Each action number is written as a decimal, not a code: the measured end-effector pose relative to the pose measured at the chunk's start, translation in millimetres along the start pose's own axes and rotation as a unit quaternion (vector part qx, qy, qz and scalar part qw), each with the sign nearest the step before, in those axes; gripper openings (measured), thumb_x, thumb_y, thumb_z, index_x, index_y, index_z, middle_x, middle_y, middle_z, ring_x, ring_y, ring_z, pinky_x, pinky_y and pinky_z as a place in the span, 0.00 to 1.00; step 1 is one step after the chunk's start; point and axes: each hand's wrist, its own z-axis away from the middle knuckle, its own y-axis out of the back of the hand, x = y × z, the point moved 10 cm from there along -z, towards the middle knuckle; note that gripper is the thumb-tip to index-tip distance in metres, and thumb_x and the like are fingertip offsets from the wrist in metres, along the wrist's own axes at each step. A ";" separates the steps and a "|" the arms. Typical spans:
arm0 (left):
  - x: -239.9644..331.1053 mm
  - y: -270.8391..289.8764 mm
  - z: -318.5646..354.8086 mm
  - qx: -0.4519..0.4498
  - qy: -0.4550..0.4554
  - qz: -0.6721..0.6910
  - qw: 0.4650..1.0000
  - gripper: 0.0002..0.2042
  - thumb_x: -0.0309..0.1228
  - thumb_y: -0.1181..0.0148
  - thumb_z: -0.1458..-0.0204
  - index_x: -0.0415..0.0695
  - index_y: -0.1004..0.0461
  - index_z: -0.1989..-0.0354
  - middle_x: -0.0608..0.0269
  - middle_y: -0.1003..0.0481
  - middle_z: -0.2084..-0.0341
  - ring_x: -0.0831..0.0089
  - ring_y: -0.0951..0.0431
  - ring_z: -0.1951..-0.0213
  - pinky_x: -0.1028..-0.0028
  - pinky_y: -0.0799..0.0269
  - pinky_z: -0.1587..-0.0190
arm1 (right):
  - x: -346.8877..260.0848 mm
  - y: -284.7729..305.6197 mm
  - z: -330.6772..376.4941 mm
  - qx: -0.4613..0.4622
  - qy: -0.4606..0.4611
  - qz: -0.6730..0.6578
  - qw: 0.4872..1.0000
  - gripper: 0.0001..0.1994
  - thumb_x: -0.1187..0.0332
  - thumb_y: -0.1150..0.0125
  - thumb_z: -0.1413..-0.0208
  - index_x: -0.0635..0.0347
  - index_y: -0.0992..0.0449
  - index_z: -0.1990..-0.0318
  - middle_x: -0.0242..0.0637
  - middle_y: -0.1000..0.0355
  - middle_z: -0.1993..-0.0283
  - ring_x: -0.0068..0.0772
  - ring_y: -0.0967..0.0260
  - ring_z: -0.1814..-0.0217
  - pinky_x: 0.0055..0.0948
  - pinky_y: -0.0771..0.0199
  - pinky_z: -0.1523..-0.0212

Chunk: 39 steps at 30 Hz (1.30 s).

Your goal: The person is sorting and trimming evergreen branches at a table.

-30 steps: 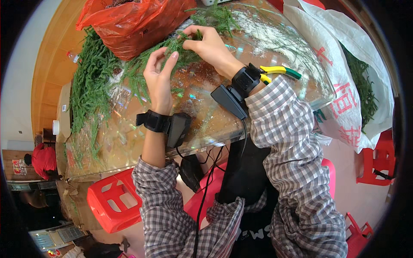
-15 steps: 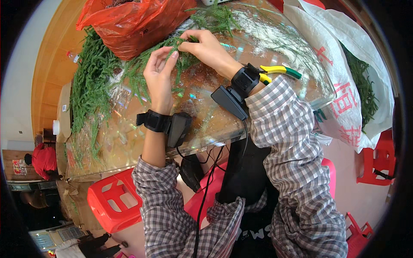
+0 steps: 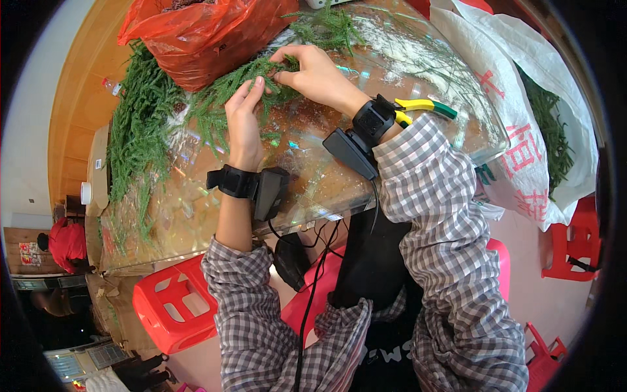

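Both hands meet over a green artificial pine branch (image 3: pixel 225 88) on the table's far side. My left hand (image 3: pixel 245 124) is closed, its thumb and fingertips pinched on the sprig from below. From the right, my right hand (image 3: pixel 317 77) pinches the same branch, its index finger bent over the needles. The exact spot between the fingertips is partly hidden. Pliers (image 3: pixel 421 106) with yellow and green handles lie beside my right wrist. A large heap of similar pine greenery (image 3: pixel 140 117) lies to the left.
A red plastic bag (image 3: pixel 209 42) stands just behind the branch. White powder (image 3: pixel 418 62) and loose sprigs cover the far right of the table (image 3: pixel 196 222). A white woven sack (image 3: pixel 516 130) holds more greenery. Red stools (image 3: pixel 173 304) stand below, and a person in red (image 3: pixel 66 243) is far left.
My left fingers have closed in and shifted slightly right and down on the branch. My right fingertips have dipped lower, and the sprig lies a little flatter.
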 end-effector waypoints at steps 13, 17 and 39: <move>-24.2 13.2 -5.5 -0.003 0.123 0.193 0.973 0.07 0.28 0.50 0.49 0.37 0.30 0.68 0.66 0.32 0.76 0.74 0.34 0.69 0.75 0.41 0.59 | -20.0 2.6 1.5 -0.017 0.071 0.118 0.990 0.10 0.75 0.42 0.62 0.67 0.28 0.69 0.42 0.31 0.68 0.40 0.33 0.64 0.30 0.35 0.63; -30.3 13.7 -1.6 -0.002 0.173 0.241 0.955 0.06 0.28 0.50 0.49 0.37 0.31 0.70 0.65 0.32 0.76 0.71 0.32 0.67 0.72 0.38 0.59 | -27.1 0.1 2.1 -0.013 0.109 0.132 0.985 0.09 0.76 0.41 0.63 0.67 0.27 0.70 0.41 0.31 0.67 0.40 0.33 0.64 0.31 0.34 0.63; 3.8 0.9 5.8 -0.083 0.089 0.188 0.975 0.07 0.31 0.51 0.48 0.40 0.30 0.70 0.67 0.31 0.74 0.76 0.31 0.67 0.74 0.35 0.61 | -39.0 3.6 2.7 -0.034 0.010 0.080 0.996 0.15 0.69 0.38 0.61 0.67 0.29 0.63 0.35 0.32 0.72 0.25 0.36 0.71 0.25 0.36 0.67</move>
